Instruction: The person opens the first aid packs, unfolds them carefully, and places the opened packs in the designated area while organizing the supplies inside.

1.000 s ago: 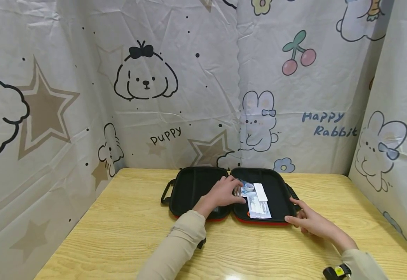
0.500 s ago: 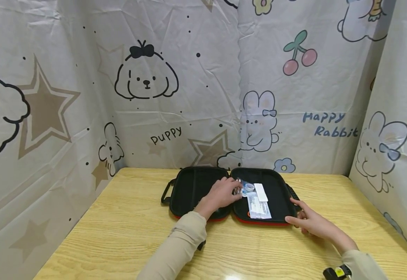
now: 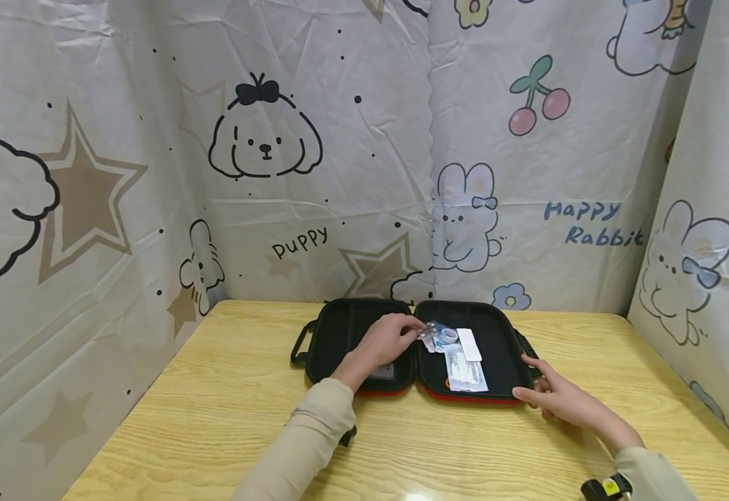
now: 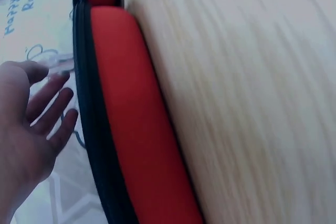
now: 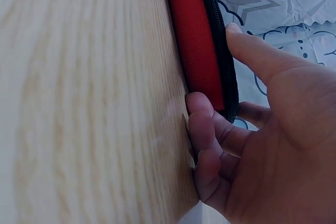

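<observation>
A black case with red outer sides lies unfolded on the table, its two halves side by side. Over the middle hinge, my left hand pinches a small clear plastic packet between thumb and index finger; its contents are too small to make out. In the left wrist view the other fingers of that hand are spread loosely. My right hand grips the right half's near corner. The right wrist view shows its thumb on the black zipped rim and the fingertips curled against the red side.
Inside the right half lie a white roll of tape, a white flat strip and a printed white packet. A carry handle sticks out at the left. Patterned cloth hangs behind the wooden table.
My left hand has drawn slightly left, with the clear packet at its fingertips, uncovering more of the case's left half. The right hand keeps its place on the corner.
</observation>
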### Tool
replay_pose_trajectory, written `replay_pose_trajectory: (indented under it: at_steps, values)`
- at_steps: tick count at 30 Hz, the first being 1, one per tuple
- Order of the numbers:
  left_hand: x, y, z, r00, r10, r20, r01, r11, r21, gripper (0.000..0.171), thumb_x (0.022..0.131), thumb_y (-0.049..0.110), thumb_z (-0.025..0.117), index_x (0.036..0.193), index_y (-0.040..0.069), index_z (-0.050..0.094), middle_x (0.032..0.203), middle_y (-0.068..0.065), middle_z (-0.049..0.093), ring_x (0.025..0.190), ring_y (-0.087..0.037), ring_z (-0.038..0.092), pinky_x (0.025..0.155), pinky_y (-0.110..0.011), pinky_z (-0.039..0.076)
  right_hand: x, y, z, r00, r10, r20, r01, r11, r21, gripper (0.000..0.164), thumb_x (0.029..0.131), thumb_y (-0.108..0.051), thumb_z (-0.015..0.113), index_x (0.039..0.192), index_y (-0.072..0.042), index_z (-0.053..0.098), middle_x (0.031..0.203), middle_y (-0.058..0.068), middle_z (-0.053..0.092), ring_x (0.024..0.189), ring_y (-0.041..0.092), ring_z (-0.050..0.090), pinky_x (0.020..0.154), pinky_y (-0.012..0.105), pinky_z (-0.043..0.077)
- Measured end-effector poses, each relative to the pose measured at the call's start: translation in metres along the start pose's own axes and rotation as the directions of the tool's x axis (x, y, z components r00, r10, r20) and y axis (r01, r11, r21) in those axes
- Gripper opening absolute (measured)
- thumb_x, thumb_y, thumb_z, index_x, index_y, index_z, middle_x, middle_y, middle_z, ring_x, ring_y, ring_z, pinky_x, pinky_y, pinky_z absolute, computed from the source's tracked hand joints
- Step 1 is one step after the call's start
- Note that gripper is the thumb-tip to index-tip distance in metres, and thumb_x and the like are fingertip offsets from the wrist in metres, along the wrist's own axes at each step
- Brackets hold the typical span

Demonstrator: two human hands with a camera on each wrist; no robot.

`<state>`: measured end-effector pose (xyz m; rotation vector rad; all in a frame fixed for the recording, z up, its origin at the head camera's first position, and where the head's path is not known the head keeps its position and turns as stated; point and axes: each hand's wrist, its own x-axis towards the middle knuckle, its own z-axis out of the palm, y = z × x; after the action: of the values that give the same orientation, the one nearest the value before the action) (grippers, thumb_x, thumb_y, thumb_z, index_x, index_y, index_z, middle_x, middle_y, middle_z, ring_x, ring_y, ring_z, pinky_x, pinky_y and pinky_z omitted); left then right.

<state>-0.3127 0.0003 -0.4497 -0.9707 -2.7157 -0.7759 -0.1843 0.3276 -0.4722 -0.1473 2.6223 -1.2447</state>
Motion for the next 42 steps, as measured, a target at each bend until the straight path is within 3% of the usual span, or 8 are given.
replay_pose_trajectory:
  at_steps: [8, 11, 16, 25, 34, 42]
  values:
    - [-0.006, -0.011, -0.006, 0.998, -0.006, 0.066, 0.019, 0.983, -0.185, 0.033, 0.09, 0.021, 0.073, 0.121, 0.011, 0.07, 0.105, 0.0, 0.07, 0.09, -0.009, 0.06, 0.085, -0.027, 0.05, 0.001, 0.001, -0.001, 1.0, 0.004, -0.003, -0.004, 1.0, -0.011, 0.089, 0.096, -0.036, 0.064, 0.157, -0.003, 0.008, 0.081, 0.007, 0.054, 0.06, 0.016, 0.049, 0.051, 0.026, 0.038]
    - [-0.009, -0.014, -0.008, 0.999, -0.007, 0.041, 0.015, 0.981, -0.194, 0.036, 0.087, 0.022, 0.077, 0.121, 0.012, 0.069, 0.107, 0.0, 0.069, 0.092, -0.01, 0.06, 0.086, -0.028, 0.05, 0.002, 0.001, 0.0, 1.0, 0.007, -0.004, -0.007, 1.0, -0.012, 0.089, 0.096, -0.036, 0.065, 0.157, -0.003, 0.009, 0.081, 0.007, 0.053, 0.06, 0.016, 0.049, 0.051, 0.026, 0.038]
    - [-0.015, -0.02, -0.014, 1.0, -0.014, -0.024, 0.009, 0.982, -0.189, 0.027, 0.09, 0.017, 0.072, 0.116, 0.013, 0.07, 0.103, 0.0, 0.069, 0.088, -0.009, 0.061, 0.082, -0.027, 0.051, 0.002, 0.001, 0.002, 1.0, 0.017, -0.003, -0.017, 1.0, -0.002, 0.089, 0.096, -0.036, 0.065, 0.157, -0.004, 0.009, 0.083, 0.007, 0.054, 0.061, 0.016, 0.05, 0.051, 0.026, 0.038]
    - [-0.029, -0.035, -0.036, 0.99, -0.033, -0.139, 0.0, 0.973, -0.229, 0.018, 0.094, 0.013, 0.068, 0.111, 0.012, 0.072, 0.096, -0.001, 0.071, 0.08, -0.009, 0.061, 0.072, -0.023, 0.05, 0.0, -0.002, 0.002, 1.0, 0.025, -0.013, -0.025, 1.0, -0.017, 0.089, 0.095, -0.037, 0.065, 0.157, -0.004, 0.009, 0.084, 0.009, 0.054, 0.061, 0.016, 0.048, 0.051, 0.026, 0.038]
    - [-0.044, -0.052, -0.058, 0.967, -0.133, -0.215, 0.064, 0.952, -0.3, 0.017, 0.092, 0.015, 0.071, 0.109, 0.013, 0.074, 0.092, -0.002, 0.072, 0.075, -0.011, 0.057, 0.067, -0.022, 0.047, 0.0, -0.002, 0.001, 1.0, 0.025, -0.005, -0.025, 1.0, -0.017, 0.09, 0.095, -0.037, 0.065, 0.157, -0.004, 0.009, 0.084, 0.009, 0.054, 0.061, 0.017, 0.049, 0.052, 0.026, 0.039]
    - [-0.059, -0.073, -0.071, 0.953, -0.192, -0.236, 0.106, 0.937, -0.332, 0.017, 0.094, 0.016, 0.069, 0.109, 0.011, 0.073, 0.098, -0.004, 0.073, 0.082, -0.013, 0.062, 0.076, -0.027, 0.052, 0.001, -0.001, 0.001, 1.0, 0.014, -0.004, -0.014, 1.0, -0.009, 0.09, 0.095, -0.036, 0.065, 0.156, -0.002, 0.009, 0.083, 0.009, 0.055, 0.06, 0.016, 0.049, 0.05, 0.027, 0.04]
